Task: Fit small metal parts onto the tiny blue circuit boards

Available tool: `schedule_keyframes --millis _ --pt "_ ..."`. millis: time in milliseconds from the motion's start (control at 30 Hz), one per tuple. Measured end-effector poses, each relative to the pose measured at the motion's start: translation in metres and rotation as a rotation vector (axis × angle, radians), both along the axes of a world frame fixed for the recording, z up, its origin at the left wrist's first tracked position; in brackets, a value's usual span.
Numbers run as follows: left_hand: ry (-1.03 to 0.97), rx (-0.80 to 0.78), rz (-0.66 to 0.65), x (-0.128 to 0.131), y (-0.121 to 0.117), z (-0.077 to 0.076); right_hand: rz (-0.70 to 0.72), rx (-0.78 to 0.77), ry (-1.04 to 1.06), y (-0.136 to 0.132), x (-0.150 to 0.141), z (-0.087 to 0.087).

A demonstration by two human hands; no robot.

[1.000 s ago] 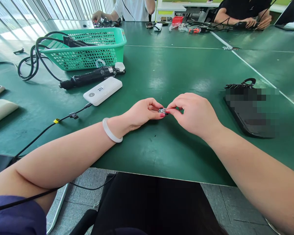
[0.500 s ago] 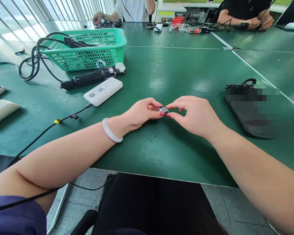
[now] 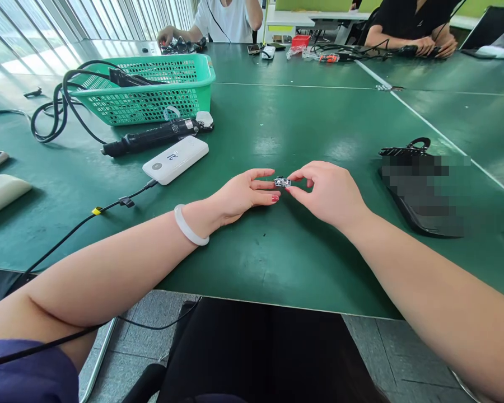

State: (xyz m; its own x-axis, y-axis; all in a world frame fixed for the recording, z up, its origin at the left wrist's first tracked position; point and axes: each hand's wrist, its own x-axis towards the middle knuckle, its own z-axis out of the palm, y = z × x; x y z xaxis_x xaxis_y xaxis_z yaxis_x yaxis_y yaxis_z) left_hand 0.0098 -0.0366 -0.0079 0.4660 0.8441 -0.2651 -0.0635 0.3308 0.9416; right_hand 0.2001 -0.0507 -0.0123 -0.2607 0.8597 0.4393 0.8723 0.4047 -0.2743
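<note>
A small black-and-silver part (image 3: 282, 182), too small to identify, is held above the green table. My right hand (image 3: 330, 193) pinches its right end between thumb and fingertips. Beside its left end is my left hand (image 3: 239, 196), with thumb and fingers parted. Whether a left fingertip still touches the part, I cannot tell. A white bangle (image 3: 190, 225) circles my left wrist.
A white power bank (image 3: 176, 159) with a cable lies left of my hands, near a black electric screwdriver (image 3: 151, 137) and a green basket (image 3: 143, 101). A black pouch-like item (image 3: 420, 196) lies at right. Two people sit across the table (image 3: 319, 123).
My left fingers have spread away from the small part, which they were gripping before. It now stays in my right fingertips, turned a little and slightly higher.
</note>
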Motion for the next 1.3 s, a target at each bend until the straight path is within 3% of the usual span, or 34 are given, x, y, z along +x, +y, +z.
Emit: schedule_keyframes --millis 333,567,667,733,833,933,1067,1167,1300 --pt "-0.194 -0.102 0.033 0.008 -0.01 0.002 0.024 -0.042 0.186 -0.009 -0.027 0.0" --pt "-0.089 -0.17 0.08 0.006 -0.008 0.006 0.069 -0.058 0.23 -0.011 -0.026 -0.001" --pt "0.066 -0.147 0.104 -0.008 -0.006 0.013 0.049 -0.052 0.286 -0.007 -0.014 -0.003" --pt "0.238 -0.054 0.124 -0.026 -0.007 0.018 0.03 -0.131 0.318 -0.003 -0.006 -0.006" --pt "0.541 0.177 0.189 -0.066 -0.01 0.023 0.016 -0.263 0.307 0.004 0.004 -0.01" --pt "0.912 0.43 0.263 -0.108 -0.016 0.026 0.019 -0.281 0.299 0.007 0.006 -0.011" --pt "1.437 0.716 0.131 -0.144 -0.026 0.027 0.036 -0.296 0.264 0.006 0.001 -0.01" --pt "1.506 0.862 0.023 -0.155 -0.03 0.023 0.077 -0.286 0.211 0.004 -0.002 -0.009" --pt "1.478 0.839 0.032 -0.162 -0.028 0.02 0.101 -0.309 0.206 0.003 -0.002 -0.008"
